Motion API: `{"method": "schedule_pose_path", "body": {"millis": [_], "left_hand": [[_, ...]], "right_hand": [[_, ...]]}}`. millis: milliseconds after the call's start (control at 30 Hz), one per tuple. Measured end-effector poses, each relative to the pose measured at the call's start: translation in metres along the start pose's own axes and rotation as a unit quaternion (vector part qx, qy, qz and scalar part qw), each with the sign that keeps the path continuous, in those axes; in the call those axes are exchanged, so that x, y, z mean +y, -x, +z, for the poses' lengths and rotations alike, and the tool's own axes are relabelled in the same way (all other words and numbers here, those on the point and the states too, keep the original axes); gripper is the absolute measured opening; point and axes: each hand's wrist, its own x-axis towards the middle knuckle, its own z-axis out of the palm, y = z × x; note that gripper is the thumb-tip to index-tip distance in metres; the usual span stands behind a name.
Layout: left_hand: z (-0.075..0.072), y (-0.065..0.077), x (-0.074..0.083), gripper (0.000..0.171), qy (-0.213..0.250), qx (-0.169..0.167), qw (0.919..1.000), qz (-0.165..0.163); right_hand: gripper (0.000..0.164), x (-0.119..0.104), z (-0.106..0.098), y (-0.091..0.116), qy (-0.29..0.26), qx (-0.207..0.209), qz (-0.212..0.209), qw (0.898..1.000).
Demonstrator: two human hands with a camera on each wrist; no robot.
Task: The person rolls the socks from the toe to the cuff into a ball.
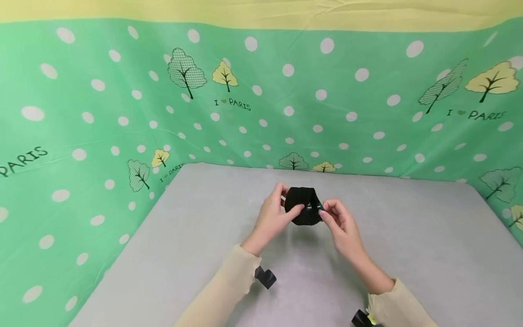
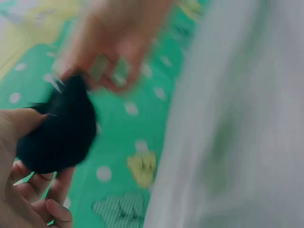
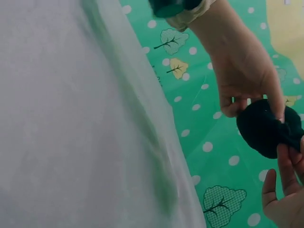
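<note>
Above the middle of the table, both hands hold a black, rounded cloth item whose exact kind I cannot tell. My left hand grips its left side, thumb across the front and fingers behind. At the right edge, my right hand pinches a narrow part of the cloth between thumb and fingers. In the left wrist view, the item rests between the left thumb and fingers, while the right hand is blurred. The right wrist view shows the item between the left hand and right hand.
A grey-covered table lies under the hands. Green cloth with white dots and printed trees hangs behind it and along both sides. A black wrist-worn device shows at the left sleeve, another at the right.
</note>
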Motion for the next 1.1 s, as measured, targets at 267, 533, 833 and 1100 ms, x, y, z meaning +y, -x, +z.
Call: {"method": "schedule_pose_path", "body": {"millis": [267, 533, 833, 1100], "left_hand": [[0.0, 0.002, 0.005, 0.042, 0.082, -0.08, 0.9929, -0.033], [0.004, -0.001, 0.009, 0.046, 0.105, -0.058, 0.992, -0.039], [0.013, -0.005, 0.007, 0.051, 0.108, -0.069, 0.9907, -0.047], [0.017, -0.007, 0.001, 0.052, 0.14, -0.08, 0.9853, -0.057]], "right_hand": [[0.013, 0.0, -0.008, -0.003, -0.015, -0.021, 0.073, 0.997], [0.012, -0.003, -0.016, -0.009, -0.005, -0.041, 0.111, 0.993], [0.023, 0.002, -0.025, -0.006, 0.003, -0.057, 0.129, 0.99], [0.109, 0.01, -0.032, -0.011, 0.103, -0.145, -0.024, 0.984]]}}
